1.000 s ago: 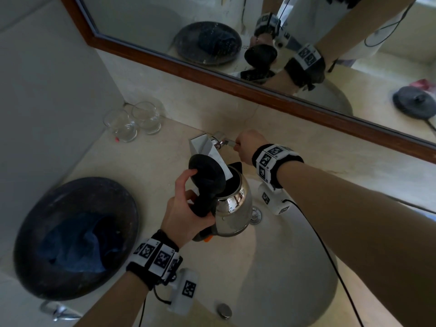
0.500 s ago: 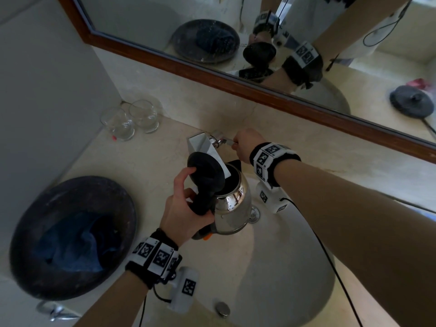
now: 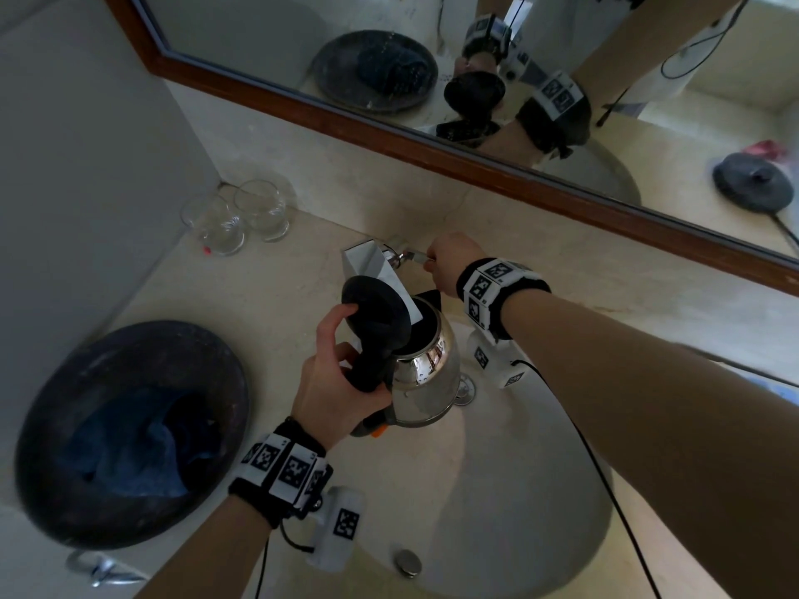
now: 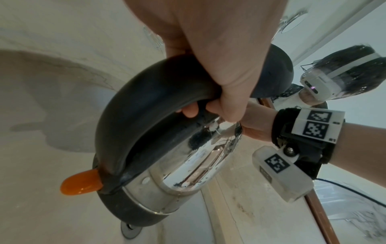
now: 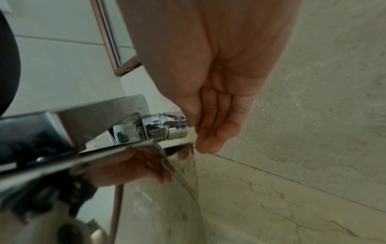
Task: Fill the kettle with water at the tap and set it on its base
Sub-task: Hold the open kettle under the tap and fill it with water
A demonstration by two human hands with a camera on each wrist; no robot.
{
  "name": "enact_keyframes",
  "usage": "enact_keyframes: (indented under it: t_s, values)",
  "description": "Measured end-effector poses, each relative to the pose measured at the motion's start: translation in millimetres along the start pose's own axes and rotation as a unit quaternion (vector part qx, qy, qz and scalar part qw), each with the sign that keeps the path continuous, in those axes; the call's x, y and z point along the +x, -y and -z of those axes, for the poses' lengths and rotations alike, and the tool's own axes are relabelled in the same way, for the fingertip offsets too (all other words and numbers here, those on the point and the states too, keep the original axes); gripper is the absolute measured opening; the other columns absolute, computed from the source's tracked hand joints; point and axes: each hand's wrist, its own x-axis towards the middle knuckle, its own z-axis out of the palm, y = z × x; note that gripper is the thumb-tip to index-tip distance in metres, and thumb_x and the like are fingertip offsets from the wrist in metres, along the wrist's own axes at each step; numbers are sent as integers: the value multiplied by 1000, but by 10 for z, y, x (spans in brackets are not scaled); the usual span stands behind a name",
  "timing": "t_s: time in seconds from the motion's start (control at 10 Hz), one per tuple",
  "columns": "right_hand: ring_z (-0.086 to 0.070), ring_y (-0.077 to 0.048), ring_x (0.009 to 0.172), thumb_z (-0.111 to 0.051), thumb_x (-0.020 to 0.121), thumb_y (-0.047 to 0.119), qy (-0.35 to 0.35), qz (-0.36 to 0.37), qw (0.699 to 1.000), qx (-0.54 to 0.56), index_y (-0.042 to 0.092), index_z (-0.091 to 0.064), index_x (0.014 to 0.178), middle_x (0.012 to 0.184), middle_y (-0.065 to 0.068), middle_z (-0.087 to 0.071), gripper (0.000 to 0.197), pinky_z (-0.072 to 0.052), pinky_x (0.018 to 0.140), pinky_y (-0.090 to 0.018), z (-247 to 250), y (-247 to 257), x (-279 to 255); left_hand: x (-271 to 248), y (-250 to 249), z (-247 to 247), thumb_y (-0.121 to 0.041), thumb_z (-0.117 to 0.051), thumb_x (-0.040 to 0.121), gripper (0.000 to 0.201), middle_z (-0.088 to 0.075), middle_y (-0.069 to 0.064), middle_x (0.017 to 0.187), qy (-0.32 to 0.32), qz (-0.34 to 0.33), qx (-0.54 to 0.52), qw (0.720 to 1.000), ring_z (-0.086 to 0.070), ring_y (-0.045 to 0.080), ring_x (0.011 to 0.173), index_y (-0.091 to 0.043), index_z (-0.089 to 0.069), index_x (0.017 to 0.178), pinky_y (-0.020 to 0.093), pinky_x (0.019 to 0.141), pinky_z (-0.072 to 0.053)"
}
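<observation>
A shiny steel kettle (image 3: 426, 373) with a black handle hangs over the sink, its black lid (image 3: 376, 313) flipped open. My left hand (image 3: 341, 382) grips the handle, with the fingers wrapped round it in the left wrist view (image 4: 219, 66). The kettle's mouth sits right under the square tap spout (image 3: 372, 270). At the tap's side, my right hand (image 3: 449, 263) pinches the thin tap lever (image 3: 413, 255). Its thumb touches the chrome knob (image 5: 167, 127) marked with red and blue dots. I cannot tell whether water is flowing. The black kettle base (image 3: 752, 188) shows only as a reflection in the mirror.
The beige sink (image 3: 519, 490) lies below the kettle, with its drain (image 3: 463, 389) beside the kettle body. Two empty glasses (image 3: 216, 222) stand in the back left corner. A dark bowl (image 3: 56, 425) holding a blue cloth sits on the counter to the left. The wood-framed mirror (image 3: 432, 136) runs behind the tap.
</observation>
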Motion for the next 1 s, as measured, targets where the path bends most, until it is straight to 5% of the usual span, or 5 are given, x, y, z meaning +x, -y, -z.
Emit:
enact_keyframes:
  t_s: [0.1,0.7,1.0]
  values:
    - [-52,-24,77,-51,98,17,1,0,1000,-1,0,-68,108,84,-10,-54,25,-39,68,-26,-6,-3,-3,1,4,-3,-11,-87,61,104,-69,2,71,-1,-1,-1,1000,-68,14,62,-71,-20,115,25,58,-57]
    - [-62,-29,85,-53,97,16,-1,3,1000,3,0,-69,105,90,-16,-64,25,-43,69,-29,-23,-15,15,-8,26,-13,-10,-88,60,106,-69,2,72,-5,-8,-7,1000,-68,14,66,-69,-21,117,31,61,-60]
    - [-52,-24,76,-53,97,17,-3,1,1000,8,-1,-69,103,81,-11,-55,25,-38,68,-26,-26,-24,21,-9,17,-9,-10,-88,60,104,-69,3,74,-7,0,-8,1000,-67,14,64,-67,-23,118,31,59,-60]
